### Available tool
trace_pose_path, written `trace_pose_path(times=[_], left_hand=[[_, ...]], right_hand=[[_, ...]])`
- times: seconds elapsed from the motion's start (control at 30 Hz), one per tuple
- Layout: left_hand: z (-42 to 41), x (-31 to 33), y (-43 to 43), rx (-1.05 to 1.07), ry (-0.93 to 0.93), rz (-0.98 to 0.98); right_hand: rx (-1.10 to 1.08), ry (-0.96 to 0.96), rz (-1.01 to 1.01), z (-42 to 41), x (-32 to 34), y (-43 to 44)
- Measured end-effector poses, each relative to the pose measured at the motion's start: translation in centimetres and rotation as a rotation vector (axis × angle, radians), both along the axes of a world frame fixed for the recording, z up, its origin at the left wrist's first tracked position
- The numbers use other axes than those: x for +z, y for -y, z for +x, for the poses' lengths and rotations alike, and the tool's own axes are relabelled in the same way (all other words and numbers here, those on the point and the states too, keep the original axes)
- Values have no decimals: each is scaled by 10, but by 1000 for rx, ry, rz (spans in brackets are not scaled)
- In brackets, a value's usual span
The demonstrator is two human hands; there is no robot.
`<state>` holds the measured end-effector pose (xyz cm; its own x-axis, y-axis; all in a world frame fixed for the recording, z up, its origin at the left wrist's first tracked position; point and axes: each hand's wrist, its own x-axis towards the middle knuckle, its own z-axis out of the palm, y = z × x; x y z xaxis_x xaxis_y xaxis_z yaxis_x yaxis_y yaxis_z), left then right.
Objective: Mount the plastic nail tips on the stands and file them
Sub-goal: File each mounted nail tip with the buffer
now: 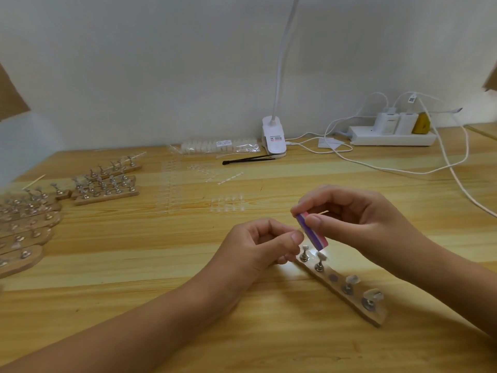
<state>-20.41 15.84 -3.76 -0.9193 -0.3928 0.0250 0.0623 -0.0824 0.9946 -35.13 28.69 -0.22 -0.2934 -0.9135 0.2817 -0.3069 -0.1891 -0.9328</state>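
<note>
Filing at centre right of the frame: my right hand [357, 222] pinches a pink-and-purple file block [313, 232] between thumb and fingers, tilted down so its lower end meets the nail tip [321, 255] on the second stand of a wooden strip [347, 294] lying on the counter [161, 265]. My left hand [263, 246] curls beside the strip's upper-left end, apparently to steady it; whether that grip holds anything I cannot tell. Loose tips [227, 204] lie beyond.
</note>
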Motion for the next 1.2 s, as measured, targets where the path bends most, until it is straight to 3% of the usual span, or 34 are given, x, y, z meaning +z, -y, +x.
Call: trace_pose_path(times=[0.33, 0.53, 0.73, 0.9, 1.1, 1.2], left_hand=[[-2, -1, 3, 16, -4, 87], [-2, -2, 3, 9, 2, 63], [-2, -3, 2, 10, 5, 41], [-1, -2, 2, -9, -12, 22], [1, -1, -1, -40, 0, -52], [1, -2, 0, -14, 5, -34]], right_hand=[[8, 23, 67, -4, 1, -1], [52, 17, 81, -3, -1, -1], [-80, 16, 62, -9, -6, 2], [49, -19, 79, -6, -3, -1], [-43, -25, 84, -7, -8, 2], [30, 26, 27, -5, -5, 0]])
